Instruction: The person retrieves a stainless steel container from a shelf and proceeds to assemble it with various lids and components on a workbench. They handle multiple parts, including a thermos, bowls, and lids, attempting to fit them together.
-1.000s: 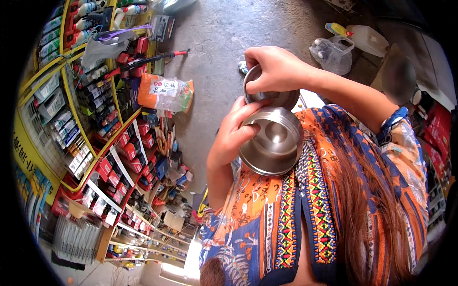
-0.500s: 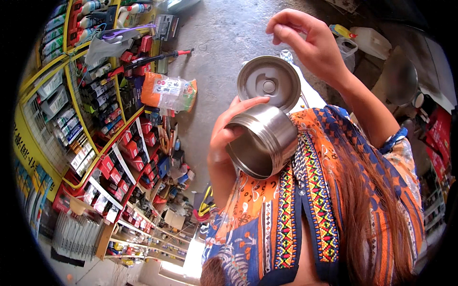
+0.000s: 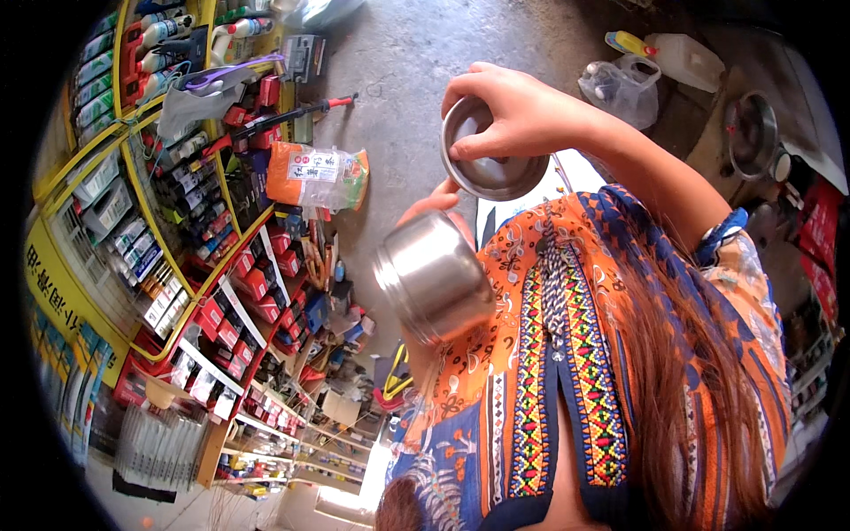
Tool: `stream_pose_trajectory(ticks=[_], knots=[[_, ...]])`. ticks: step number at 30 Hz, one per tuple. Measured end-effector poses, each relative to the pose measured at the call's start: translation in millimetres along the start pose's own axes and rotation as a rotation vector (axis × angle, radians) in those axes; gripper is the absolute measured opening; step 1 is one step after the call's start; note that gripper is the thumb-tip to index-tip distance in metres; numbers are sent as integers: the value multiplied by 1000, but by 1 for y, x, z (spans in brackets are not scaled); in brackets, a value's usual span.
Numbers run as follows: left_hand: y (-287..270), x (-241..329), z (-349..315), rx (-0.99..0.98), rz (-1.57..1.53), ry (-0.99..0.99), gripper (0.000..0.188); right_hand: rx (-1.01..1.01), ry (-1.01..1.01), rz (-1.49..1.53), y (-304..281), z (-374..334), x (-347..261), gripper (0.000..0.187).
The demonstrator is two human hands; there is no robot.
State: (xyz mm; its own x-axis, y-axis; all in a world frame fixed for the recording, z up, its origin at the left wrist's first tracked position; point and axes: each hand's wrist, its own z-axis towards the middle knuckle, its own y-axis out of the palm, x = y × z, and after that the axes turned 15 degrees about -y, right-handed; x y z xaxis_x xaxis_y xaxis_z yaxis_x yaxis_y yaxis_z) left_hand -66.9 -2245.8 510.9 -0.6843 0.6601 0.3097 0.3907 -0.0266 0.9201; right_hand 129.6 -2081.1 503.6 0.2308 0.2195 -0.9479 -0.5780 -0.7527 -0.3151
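Note:
My left hand (image 3: pixel 432 209) is closed around a steel canister (image 3: pixel 438 279), mostly hidden behind it. The canister lies tilted on its side, its ridged rim toward the lower left, so its inside is out of sight. Just beyond it, my right hand (image 3: pixel 509 111) grips a round grey metal lid (image 3: pixel 513 177). The thumb lies across the lid's face and the fingers wrap over its far left edge. The lid is apart from the canister's rim.
Packed store shelves (image 3: pixel 190 239) run along the left. An orange-and-clear bag (image 3: pixel 319 175) juts from them. On the right are a plastic bag (image 3: pixel 624 93), a white jug (image 3: pixel 686 62) and a metal basin (image 3: pixel 753 137). Concrete floor (image 3: pixel 398 71) lies ahead.
My right hand has come down from above and taken hold of the lid. My left hand has turned the canister and moved it left, so its mouth no longer shows.

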Motion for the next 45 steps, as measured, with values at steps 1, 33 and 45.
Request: stream_pose_trajectory(ticks=[1, 33, 45], knots=[[-6, -3, -1, 22, 26, 45, 75, 14, 7, -14, 3, 0, 3, 43], [14, 11, 30, 913, -53, 247, 40, 777, 404, 763, 14, -38, 48, 19], [31, 7, 64, 586, 127, 368, 71, 1056, 61, 1407, -4, 5, -19, 41]])
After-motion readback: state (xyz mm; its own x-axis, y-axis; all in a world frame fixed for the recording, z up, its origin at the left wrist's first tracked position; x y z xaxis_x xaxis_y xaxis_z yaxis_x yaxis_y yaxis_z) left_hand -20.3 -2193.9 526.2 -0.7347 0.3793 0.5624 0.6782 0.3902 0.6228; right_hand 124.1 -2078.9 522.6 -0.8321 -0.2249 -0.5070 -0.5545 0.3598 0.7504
